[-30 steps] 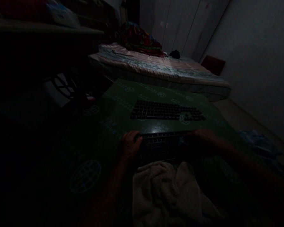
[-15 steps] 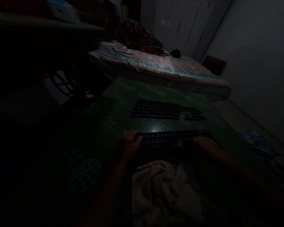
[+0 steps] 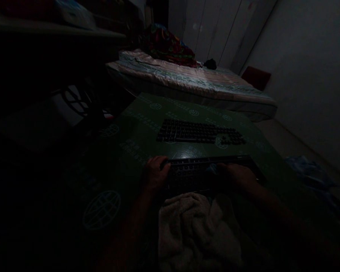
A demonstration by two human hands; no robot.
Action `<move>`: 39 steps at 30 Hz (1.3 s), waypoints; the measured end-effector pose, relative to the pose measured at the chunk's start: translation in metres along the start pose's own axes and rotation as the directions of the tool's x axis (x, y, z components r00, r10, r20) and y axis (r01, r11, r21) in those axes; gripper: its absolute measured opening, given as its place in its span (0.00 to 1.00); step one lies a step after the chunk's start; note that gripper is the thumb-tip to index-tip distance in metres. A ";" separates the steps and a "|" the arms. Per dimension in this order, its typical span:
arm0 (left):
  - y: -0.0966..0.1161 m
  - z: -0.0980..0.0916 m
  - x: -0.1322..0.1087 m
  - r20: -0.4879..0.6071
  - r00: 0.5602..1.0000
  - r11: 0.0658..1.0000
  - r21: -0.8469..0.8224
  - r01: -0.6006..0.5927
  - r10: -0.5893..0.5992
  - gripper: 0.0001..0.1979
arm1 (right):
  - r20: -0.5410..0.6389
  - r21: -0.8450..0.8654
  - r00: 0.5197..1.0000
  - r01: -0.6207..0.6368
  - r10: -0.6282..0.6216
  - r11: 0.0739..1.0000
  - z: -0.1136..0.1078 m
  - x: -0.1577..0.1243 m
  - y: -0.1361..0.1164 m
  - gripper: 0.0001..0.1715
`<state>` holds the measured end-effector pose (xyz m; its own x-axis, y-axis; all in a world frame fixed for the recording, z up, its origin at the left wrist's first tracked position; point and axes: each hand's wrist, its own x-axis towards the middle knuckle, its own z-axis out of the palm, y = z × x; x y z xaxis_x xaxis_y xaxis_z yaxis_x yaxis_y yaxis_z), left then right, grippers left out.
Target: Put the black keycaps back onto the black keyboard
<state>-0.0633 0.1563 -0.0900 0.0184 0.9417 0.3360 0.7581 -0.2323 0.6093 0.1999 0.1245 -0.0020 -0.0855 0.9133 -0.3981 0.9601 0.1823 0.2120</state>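
In dim light, a black keyboard frame [image 3: 191, 173] lies across the green table [image 3: 130, 124] in front of me. The keycaps appear to be off it. My left hand [image 3: 156, 172] grips its left end, thumb over the top edge. Over the right half is my right hand [image 3: 239, 174], closed around a small thing with a blue tip [image 3: 212, 169]. That tip touches or hovers just above the frame; it looks like a brush, but the dark hides its handle. Beyond the frame, black keycaps [image 3: 198, 131] are laid out in keyboard rows.
A crumpled beige towel [image 3: 198, 230] lies at the near edge, below the frame. Behind the table stands a bed [image 3: 192, 75] with a patterned blanket [image 3: 170, 47]. To the left is a dark desk [image 3: 56, 31]; bluish fabric [image 3: 308, 172] lies on the right.
My right hand has shifted slightly left along the frame, with the blue tip moving left and up a little. The left hand and the keyboard frame have stayed put.
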 end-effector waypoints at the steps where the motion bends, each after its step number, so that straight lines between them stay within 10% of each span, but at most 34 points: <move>1: 0.000 0.000 0.000 0.003 1.000 1.000 0.001 -0.003 0.003 0.11 | -0.005 0.000 1.000 0.001 -0.001 1.000 0.000 0.002 -0.003 0.22; 39: 0.000 0.001 -0.001 -0.014 1.000 1.000 0.013 -0.013 0.014 0.11 | -0.055 -0.017 0.998 -0.028 0.027 0.999 0.001 -0.001 -0.026 0.24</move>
<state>-0.0629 0.1557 -0.0915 0.0197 0.9349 0.3543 0.7659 -0.2418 0.5957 0.1748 0.1184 -0.0076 -0.0736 0.9365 -0.3428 0.9574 0.1626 0.2386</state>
